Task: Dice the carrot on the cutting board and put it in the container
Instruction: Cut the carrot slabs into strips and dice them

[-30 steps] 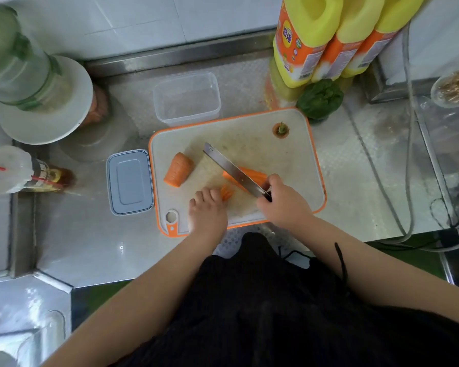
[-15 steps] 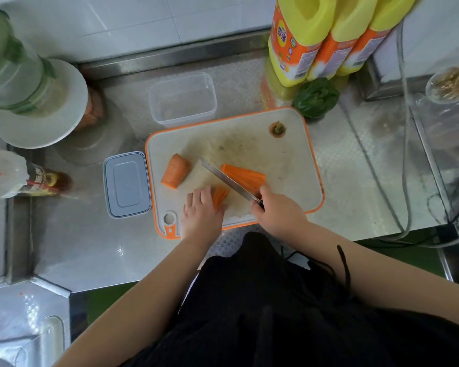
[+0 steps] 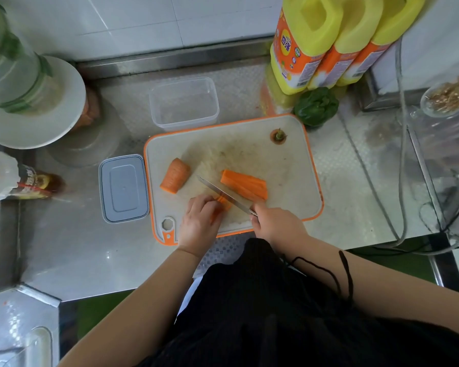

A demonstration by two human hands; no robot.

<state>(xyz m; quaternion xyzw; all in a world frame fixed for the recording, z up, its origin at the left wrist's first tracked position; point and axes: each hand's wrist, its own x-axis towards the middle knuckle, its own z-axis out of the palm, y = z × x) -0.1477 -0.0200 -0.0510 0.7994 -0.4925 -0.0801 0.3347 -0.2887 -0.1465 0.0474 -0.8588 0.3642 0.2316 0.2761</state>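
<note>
Right hand gripping knife — left hand pinching carrot strip near cutting board front edge.

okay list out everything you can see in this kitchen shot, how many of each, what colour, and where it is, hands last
White plastic cutting board with orange rim: one, counter centre.
Stubby carrot chunk: one, orange, board left.
Sliced carrot slabs: one stack, orange, board middle.
Carrot strips: few, orange, under fingers.
Carrot top: one, brown-green, board's far corner.
Steel knife: one, silver.
Clear plastic container: one, behind board.
Grey lid: one, left of board.
Yellow oil jugs: three, back right.
Green pepper: one, beside jugs.
Left hand: holds strips.
Right hand: grips knife.
</note>
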